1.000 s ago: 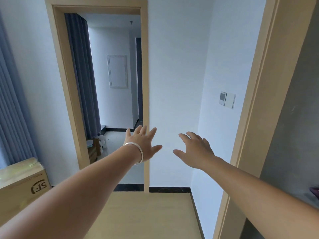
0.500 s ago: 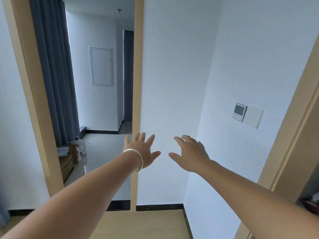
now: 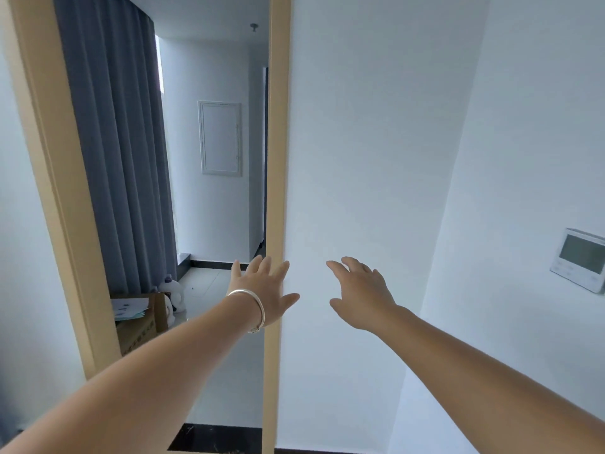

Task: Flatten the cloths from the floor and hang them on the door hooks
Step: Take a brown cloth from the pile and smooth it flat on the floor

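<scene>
A white wall [image 3: 376, 158] fills the space ahead, edged by a pale wooden door frame [image 3: 276, 126] that opens onto a second room with a grey curtain [image 3: 114, 142] and a white panel [image 3: 221, 142] on its far wall. A cardboard box [image 3: 137, 322] sits low by the curtain, and a wall control [image 3: 579, 258] is mounted at the right. The person's left hand [image 3: 262, 290], a bracelet [image 3: 250, 304] on its wrist, reaches forward with fingers spread and holds nothing. The right hand [image 3: 361, 290] is likewise spread and bare. No cloths or hooks show near either hand.
</scene>
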`<state>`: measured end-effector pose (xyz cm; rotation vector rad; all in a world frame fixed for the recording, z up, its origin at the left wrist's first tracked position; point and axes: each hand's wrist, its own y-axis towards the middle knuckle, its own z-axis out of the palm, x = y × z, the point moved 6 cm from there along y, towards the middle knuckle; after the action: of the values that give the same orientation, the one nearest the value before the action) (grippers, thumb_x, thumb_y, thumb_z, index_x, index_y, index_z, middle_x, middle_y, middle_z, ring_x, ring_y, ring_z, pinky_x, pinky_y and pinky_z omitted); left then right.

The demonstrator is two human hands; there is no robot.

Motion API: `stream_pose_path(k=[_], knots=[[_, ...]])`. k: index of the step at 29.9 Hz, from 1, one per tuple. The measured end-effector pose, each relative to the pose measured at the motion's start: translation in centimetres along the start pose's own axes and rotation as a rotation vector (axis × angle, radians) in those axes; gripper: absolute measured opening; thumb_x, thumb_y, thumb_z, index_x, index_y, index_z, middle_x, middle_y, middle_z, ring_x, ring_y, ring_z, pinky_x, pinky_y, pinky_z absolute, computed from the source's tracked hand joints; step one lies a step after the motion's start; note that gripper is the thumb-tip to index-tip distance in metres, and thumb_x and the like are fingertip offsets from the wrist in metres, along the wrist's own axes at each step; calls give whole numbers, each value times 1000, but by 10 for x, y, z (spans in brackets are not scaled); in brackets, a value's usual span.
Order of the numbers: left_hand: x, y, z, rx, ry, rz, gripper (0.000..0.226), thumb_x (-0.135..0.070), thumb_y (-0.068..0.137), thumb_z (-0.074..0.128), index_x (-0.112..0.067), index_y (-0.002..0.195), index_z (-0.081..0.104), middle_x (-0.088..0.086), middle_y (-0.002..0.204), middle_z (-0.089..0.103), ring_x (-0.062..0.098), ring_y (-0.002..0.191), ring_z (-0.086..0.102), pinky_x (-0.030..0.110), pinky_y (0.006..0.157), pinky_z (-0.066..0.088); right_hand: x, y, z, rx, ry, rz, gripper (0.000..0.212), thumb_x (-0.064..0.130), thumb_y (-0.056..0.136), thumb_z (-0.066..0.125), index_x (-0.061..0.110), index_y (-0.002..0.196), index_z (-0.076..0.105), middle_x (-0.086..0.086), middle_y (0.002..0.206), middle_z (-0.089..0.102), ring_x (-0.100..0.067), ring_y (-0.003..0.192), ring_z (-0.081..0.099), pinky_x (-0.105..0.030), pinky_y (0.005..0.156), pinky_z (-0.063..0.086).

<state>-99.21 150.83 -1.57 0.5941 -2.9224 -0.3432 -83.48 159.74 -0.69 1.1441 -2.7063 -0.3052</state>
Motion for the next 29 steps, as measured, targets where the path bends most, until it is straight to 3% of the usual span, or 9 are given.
stream_pose_path(k=[6, 14, 22, 29], knots=[[53, 48, 42, 71, 46, -151, 72, -67, 91, 19, -33, 151, -1, 4, 160, 1, 23, 147, -3, 56, 115, 0, 28, 97, 36, 40, 13, -160, 70, 26, 90, 54, 27, 150, 19, -3, 157, 16, -21, 143, 18, -46, 117, 14], [205, 29, 110, 167, 59, -464, 74, -70, 90, 18, -34, 151, -1, 3, 161, 5, 26, 147, -1, 58, 114, 1, 177, 187, 115, 122, 26, -491, 72, 19, 85, 60, 26, 147, 24, -3, 152, 25, -22, 139, 25, -41, 109, 28], [398, -64, 184, 268, -14, -809, 73, -69, 90, 18, -34, 151, -1, 2, 160, 4, 25, 148, -3, 59, 115, -1, 387, 237, 197, 211, 79, -778, 74, 19, 87, 60, 28, 150, 22, -1, 154, 23, -23, 139, 26, -42, 112, 24], [524, -203, 248, 327, -113, -1150, 73, -69, 90, 18, -35, 151, -1, 3, 161, 6, 22, 148, -2, 55, 116, 1, 564, 208, 281, 314, 34, -1079, 70, 26, 91, 58, 29, 150, 20, 1, 154, 23, -18, 142, 22, -46, 118, 12]])
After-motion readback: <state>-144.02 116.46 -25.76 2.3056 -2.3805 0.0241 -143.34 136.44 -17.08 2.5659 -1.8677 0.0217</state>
